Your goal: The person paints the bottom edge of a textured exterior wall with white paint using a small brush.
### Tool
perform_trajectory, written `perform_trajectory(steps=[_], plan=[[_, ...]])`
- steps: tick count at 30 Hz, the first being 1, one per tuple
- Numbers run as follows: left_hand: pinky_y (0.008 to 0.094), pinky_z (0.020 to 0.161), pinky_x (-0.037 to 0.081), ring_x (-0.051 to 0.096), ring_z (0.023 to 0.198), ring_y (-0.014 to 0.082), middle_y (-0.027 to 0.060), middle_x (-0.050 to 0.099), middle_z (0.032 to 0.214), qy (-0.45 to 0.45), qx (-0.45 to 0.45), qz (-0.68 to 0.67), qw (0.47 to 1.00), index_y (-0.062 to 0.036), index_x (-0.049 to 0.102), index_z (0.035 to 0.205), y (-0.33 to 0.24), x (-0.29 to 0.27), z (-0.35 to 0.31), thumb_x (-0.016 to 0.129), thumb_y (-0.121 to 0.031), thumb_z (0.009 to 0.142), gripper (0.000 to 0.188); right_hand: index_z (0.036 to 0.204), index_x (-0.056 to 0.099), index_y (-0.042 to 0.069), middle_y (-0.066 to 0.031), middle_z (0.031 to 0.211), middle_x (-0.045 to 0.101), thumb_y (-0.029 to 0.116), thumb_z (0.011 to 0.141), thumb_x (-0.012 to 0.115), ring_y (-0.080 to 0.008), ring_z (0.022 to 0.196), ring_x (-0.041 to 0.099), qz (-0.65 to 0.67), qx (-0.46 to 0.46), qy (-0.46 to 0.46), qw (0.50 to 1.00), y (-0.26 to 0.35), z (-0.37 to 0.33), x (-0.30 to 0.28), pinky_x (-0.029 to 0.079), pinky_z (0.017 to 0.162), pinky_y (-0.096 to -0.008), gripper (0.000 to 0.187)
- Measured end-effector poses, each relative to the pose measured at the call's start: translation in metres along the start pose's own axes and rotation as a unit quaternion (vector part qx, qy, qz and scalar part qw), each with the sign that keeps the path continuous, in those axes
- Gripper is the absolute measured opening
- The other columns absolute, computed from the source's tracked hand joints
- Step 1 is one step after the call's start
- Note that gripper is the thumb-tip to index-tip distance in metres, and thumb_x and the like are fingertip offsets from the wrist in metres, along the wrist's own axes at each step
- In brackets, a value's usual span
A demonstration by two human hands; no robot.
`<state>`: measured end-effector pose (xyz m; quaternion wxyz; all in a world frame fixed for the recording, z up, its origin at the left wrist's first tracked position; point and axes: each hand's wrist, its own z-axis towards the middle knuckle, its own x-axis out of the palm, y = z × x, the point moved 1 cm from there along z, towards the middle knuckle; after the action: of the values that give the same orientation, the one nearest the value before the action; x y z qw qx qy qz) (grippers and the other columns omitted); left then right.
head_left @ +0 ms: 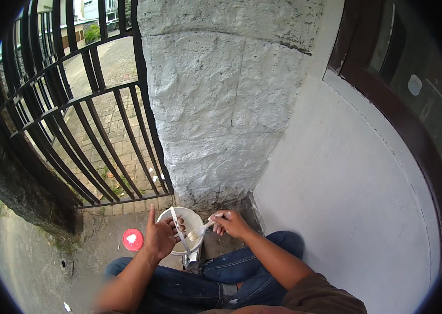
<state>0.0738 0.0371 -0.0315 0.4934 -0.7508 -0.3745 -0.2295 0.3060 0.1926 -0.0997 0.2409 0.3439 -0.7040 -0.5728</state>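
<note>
My right hand (231, 225) holds a paintbrush (200, 231) over a white bucket (196, 216); my left hand (162, 236) is beside the bucket's handle (177, 224), whether gripping I cannot tell. Concrete ground (100, 233) below, red lid (132, 244) left. Rough white wall (221, 104) ahead, barred gate (100, 93) left, smooth wall (346, 183) right.

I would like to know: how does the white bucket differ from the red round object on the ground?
Colour: the bucket is whitish, while the red round object is red with a white patch on top.
Size: the bucket looks clearly larger; the red round object is smaller.
Handle: the bucket has a white strip handle; the red round object shows none.
Shared: both have a round outline and rest on the ground.
</note>
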Motion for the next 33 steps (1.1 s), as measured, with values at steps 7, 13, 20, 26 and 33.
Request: perform_trajectory(steps=[7, 13, 20, 26, 33], plan=[[0.0475, 0.099, 0.049, 0.06, 0.101, 0.0278, 0.0125, 0.061, 0.11, 0.055, 0.059, -0.076, 0.994, 0.0031, 0.052, 0.13, -0.007, 0.01, -0.015, 0.03, -0.085, 0.096, 0.097, 0.104, 0.064, 0.007, -0.0106, 0.081, 0.071, 0.033, 0.103, 0.064, -0.0155, 0.066, 0.064, 0.275, 0.042, -0.103, 0.955, 0.001, -0.028, -0.006, 0.05, 0.06, -0.0274, 0.025], [0.0506, 0.103, 0.049, 0.059, 0.105, 0.0298, 0.015, 0.059, 0.113, 0.075, 0.094, -0.153, 0.981, 0.0081, 0.049, 0.132, -0.011, 0.01, -0.025, 0.029, -0.088, 0.094, 0.105, 0.108, 0.063, 0.006, -0.0116, 0.081, 0.07, 0.029, 0.104, 0.062, -0.0171, 0.069, 0.061, 0.371, -0.084, -0.19, 0.905, 0.065, -0.063, -0.05, 0.047, 0.064, -0.0299, 0.024], [0.0508, 0.104, 0.049, 0.06, 0.104, 0.0301, 0.0149, 0.06, 0.112, 0.075, 0.1, -0.156, 0.98, 0.0087, 0.049, 0.131, -0.015, 0.01, -0.031, 0.028, -0.095, 0.087, 0.115, 0.125, 0.06, -0.002, -0.0158, 0.105, 0.069, 0.03, 0.108, 0.06, -0.0155, 0.087, 0.06, 0.346, -0.412, -0.281, 0.795, 0.259, -0.077, -0.113, 0.051, 0.081, -0.0276, 0.036], [0.0494, 0.101, 0.049, 0.061, 0.1, 0.0294, 0.0137, 0.06, 0.111, 0.062, 0.079, -0.091, 0.991, 0.0071, 0.053, 0.128, -0.005, -0.002, -0.017, 0.03, -0.1, 0.081, 0.119, 0.131, 0.053, -0.002, -0.0194, 0.114, 0.071, 0.028, 0.108, 0.06, -0.0198, 0.102, 0.067, 0.168, -0.571, -0.314, 0.74, 0.39, -0.049, -0.163, 0.054, 0.094, -0.0314, 0.038], [0.0454, 0.096, 0.051, 0.061, 0.095, 0.026, 0.0115, 0.061, 0.104, 0.027, 0.064, -0.066, 0.995, 0.0024, 0.056, 0.117, -0.005, -0.002, -0.02, 0.031, -0.1, 0.081, 0.112, 0.13, 0.055, -0.004, -0.0197, 0.107, 0.072, 0.025, 0.11, 0.056, -0.0218, 0.095, 0.072, 0.051, -0.522, -0.415, 0.743, 0.35, -0.05, -0.19, 0.059, 0.092, -0.0336, 0.035]])
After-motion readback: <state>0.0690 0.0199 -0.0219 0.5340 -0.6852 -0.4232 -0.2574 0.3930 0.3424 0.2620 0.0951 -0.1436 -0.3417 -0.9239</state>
